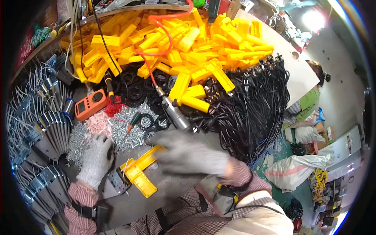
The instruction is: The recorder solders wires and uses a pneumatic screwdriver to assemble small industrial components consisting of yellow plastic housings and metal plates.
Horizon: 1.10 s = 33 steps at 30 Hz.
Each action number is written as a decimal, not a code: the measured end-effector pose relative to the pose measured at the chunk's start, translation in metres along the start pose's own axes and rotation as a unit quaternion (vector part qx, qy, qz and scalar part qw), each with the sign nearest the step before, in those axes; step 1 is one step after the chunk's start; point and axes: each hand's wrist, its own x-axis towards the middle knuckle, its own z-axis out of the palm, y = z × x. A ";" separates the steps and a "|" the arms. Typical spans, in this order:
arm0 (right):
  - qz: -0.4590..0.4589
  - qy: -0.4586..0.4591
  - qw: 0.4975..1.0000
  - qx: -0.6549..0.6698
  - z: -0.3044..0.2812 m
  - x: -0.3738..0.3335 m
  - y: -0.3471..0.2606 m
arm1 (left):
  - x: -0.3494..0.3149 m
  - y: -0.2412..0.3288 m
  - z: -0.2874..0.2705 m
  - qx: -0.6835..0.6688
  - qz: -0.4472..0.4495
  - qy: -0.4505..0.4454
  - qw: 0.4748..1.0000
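Observation:
My left hand (95, 161), in a grey knit glove, reaches to the near edge of a pile of small silver screws (131, 123) and pale pink pieces (99, 123). Its fingers are curled together; whatever they may hold is hidden. My right hand (188, 154), also gloved, is smeared by motion over the upper end of a yellow plastic housing (141, 176). That housing lies open on the grey work surface (152, 211). Beside it, between the hands, rests a metal plate with holes (116, 183), with a thin white wire near it.
Yellow housings (188, 39) heap across the back. Black plug cords (250, 109) pile at the right, grey metal parts with wires (51, 129) at the left. An orange meter (90, 104), a screwdriver (133, 122) and an air driver (175, 113) on a red hose lie among them.

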 end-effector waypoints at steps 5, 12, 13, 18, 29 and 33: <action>0.480 0.170 0.824 -0.248 -0.090 -0.097 0.070 | -0.009 -0.009 0.002 -0.032 -0.079 0.052 0.995; 0.367 0.320 0.806 -0.337 -0.142 -0.139 0.112 | -0.005 -0.004 -0.011 -0.087 -0.020 0.108 0.990; 0.387 0.399 0.764 -0.328 -0.150 -0.139 0.109 | -0.013 -0.005 -0.011 -0.114 -0.029 0.116 0.986; 0.431 0.362 0.804 0.193 -0.179 -0.103 0.051 | -0.078 0.008 0.002 -0.330 -0.111 0.102 0.932; 0.213 0.380 0.898 -0.058 0.060 0.080 0.086 | -0.132 0.041 -0.011 -0.308 -0.122 0.082 0.940; 0.125 0.208 0.961 -0.131 0.007 0.055 0.029 | -0.153 0.042 -0.010 -0.293 -0.143 0.097 0.940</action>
